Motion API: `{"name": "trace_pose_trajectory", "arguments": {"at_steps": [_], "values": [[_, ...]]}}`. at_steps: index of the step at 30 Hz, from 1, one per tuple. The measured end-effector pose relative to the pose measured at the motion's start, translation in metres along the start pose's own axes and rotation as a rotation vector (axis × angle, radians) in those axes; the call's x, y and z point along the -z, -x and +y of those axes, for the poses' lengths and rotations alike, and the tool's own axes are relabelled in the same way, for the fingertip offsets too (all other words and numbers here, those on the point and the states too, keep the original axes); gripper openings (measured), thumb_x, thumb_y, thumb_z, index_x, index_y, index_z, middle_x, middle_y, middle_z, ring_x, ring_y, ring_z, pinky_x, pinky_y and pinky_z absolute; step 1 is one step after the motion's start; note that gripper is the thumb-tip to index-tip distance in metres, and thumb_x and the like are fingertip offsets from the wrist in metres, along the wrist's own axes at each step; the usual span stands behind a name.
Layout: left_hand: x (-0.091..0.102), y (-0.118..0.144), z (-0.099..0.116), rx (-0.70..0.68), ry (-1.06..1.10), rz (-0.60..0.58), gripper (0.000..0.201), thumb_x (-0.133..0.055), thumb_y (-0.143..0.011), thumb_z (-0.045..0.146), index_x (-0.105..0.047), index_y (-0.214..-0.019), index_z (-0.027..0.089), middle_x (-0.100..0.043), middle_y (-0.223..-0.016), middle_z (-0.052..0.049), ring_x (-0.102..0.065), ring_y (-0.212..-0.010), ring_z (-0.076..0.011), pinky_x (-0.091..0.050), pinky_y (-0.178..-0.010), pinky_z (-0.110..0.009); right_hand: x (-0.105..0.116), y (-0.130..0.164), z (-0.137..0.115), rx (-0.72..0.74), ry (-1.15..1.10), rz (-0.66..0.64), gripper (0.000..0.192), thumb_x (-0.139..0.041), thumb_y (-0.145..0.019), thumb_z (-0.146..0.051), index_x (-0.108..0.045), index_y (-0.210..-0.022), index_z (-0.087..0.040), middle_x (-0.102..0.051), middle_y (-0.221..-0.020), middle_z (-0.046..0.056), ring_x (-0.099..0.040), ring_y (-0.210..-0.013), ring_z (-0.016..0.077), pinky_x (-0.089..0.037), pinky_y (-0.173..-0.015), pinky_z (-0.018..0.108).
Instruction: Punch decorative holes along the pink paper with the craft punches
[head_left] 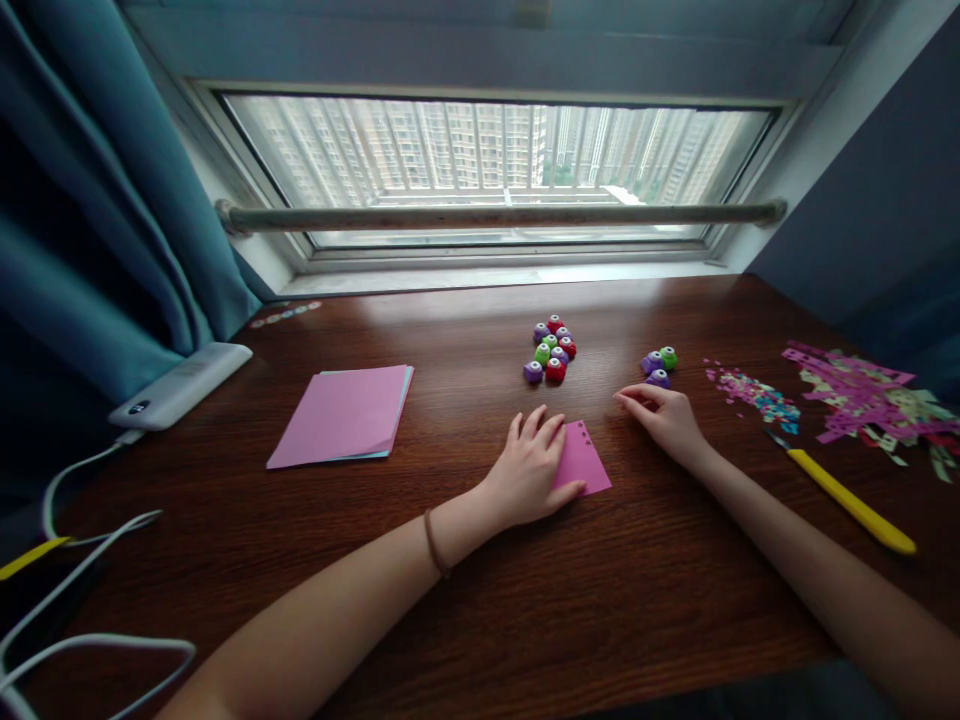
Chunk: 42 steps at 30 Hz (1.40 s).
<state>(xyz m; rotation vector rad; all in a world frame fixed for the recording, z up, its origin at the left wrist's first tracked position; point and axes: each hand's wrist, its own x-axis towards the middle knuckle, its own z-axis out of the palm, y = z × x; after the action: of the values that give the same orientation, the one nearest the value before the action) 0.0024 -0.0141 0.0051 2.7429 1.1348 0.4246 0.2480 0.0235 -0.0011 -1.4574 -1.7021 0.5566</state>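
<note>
Wooden desk [525, 620]: left hand [529, 470] fingers flat on one pink sheet [583, 462]; right hand [664, 415] fingers loosely together near three punches [658, 367].

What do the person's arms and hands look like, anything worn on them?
Both forearms are bare, with no sleeves in view. The left hand has a thin brown band around its wrist. The right hand shows no ring, watch or glove.

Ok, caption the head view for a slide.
Left hand flat on a folded pink paper; right hand reaching toward small paper punches on a wooden desk.
</note>
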Motion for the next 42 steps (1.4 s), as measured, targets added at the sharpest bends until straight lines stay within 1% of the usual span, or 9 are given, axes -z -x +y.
{"name": "trace_pose_trajectory", "arguments": {"at_steps": [3, 8, 14, 19, 22, 26, 32, 36, 42], "values": [[0.0, 0.0, 0.0, -0.002, -0.001, 0.006, 0.067, -0.047, -0.081, 0.056, -0.041, -0.129, 0.01, -0.038, -0.135, -0.017, -0.021, -0.13, -0.0355, -0.018, -0.104, -0.056, -0.019, -0.015, -0.009, 0.071, 0.007, -0.068, 0.017, -0.058, -0.079, -0.035, -0.065, -0.084, -0.02, -0.065, -0.08, 0.003, -0.061, -0.067, 0.0194, -0.05, -0.06, 0.031], [0.0, 0.0, 0.0, -0.005, 0.0, 0.012, 0.067, -0.047, -0.08, 0.056, -0.041, -0.129, 0.01, -0.038, -0.135, -0.017, -0.021, -0.129, -0.0358, -0.018, -0.104, -0.056, -0.051, -0.042, -0.027, 0.195, 0.206, -0.079, 0.017, -0.06, -0.078, -0.026, -0.061, -0.094, -0.022, -0.058, -0.091, 0.004, -0.057, -0.063, 0.0168, -0.048, -0.065, 0.033], [-0.001, 0.0, 0.0, -0.001, 0.001, 0.021, 0.068, -0.048, -0.08, 0.056, -0.04, -0.129, 0.009, -0.039, -0.134, -0.016, -0.024, -0.128, -0.0353, -0.018, -0.105, -0.054, -0.073, -0.056, -0.037, 0.149, 0.431, -0.023, 0.026, -0.063, -0.077, -0.03, -0.058, -0.101, -0.022, -0.054, -0.096, 0.008, -0.057, -0.069, 0.0225, -0.045, -0.067, 0.036], [0.0, 0.001, 0.001, -0.002, 0.002, 0.011, 0.069, -0.047, -0.08, 0.056, -0.04, -0.129, 0.008, -0.039, -0.134, -0.016, -0.023, -0.128, -0.0354, -0.018, -0.105, -0.054, -0.079, -0.06, -0.036, 0.127, 0.427, -0.001, 0.019, -0.064, -0.077, -0.026, -0.058, -0.094, -0.019, -0.054, -0.097, 0.009, -0.057, -0.08, 0.0256, -0.044, -0.068, 0.034], [0.0, 0.001, 0.0, 0.004, -0.005, 0.003, 0.069, -0.046, -0.08, 0.056, -0.04, -0.129, 0.009, -0.038, -0.135, -0.016, -0.023, -0.128, -0.0354, -0.018, -0.105, -0.053, -0.077, -0.06, -0.035, 0.131, 0.387, -0.007, 0.013, -0.064, -0.076, -0.022, -0.057, -0.087, -0.018, -0.056, -0.095, 0.007, -0.057, -0.074, 0.0215, -0.044, -0.066, 0.032], [0.0, 0.001, 0.001, 0.012, -0.016, -0.002, 0.068, -0.046, -0.081, 0.056, -0.04, -0.129, 0.009, -0.038, -0.135, -0.015, -0.022, -0.129, -0.0349, -0.018, -0.106, -0.052, -0.063, -0.049, -0.035, 0.148, 0.303, -0.022, 0.014, -0.063, -0.078, -0.019, -0.055, -0.089, -0.017, -0.06, -0.085, 0.003, -0.058, -0.069, 0.017, -0.045, -0.063, 0.028], [0.0, 0.001, 0.001, 0.016, -0.03, -0.011, 0.066, -0.045, -0.082, 0.055, -0.041, -0.129, 0.009, -0.038, -0.136, -0.015, -0.023, -0.129, -0.0339, -0.018, -0.106, -0.052, -0.027, -0.007, -0.03, 0.036, -0.057, -0.07, 0.02, -0.066, -0.076, -0.026, -0.056, -0.091, -0.017, -0.064, -0.082, 0.003, -0.061, -0.07, 0.0173, -0.05, -0.06, 0.027], [0.0, 0.0, 0.0, 0.017, -0.039, -0.01, 0.065, -0.045, -0.082, 0.054, -0.042, -0.128, 0.009, -0.038, -0.136, -0.015, -0.023, -0.129, -0.0337, -0.018, -0.106, -0.051, -0.01, 0.019, -0.028, 0.007, -0.097, -0.089, 0.025, -0.068, -0.074, -0.027, -0.058, -0.094, -0.017, -0.065, -0.084, 0.004, -0.062, -0.074, 0.0186, -0.051, -0.067, 0.03], [0.001, -0.001, 0.001, 0.022, -0.047, -0.023, 0.063, -0.046, -0.083, 0.051, -0.042, -0.129, 0.009, -0.038, -0.136, -0.014, -0.024, -0.128, -0.0338, -0.02, -0.105, -0.051, -0.008, 0.032, -0.023, 0.055, -0.075, -0.061, 0.025, -0.068, -0.075, -0.029, -0.06, -0.095, -0.018, -0.063, -0.088, 0.004, -0.06, -0.074, 0.0177, -0.051, -0.067, 0.03]]}}
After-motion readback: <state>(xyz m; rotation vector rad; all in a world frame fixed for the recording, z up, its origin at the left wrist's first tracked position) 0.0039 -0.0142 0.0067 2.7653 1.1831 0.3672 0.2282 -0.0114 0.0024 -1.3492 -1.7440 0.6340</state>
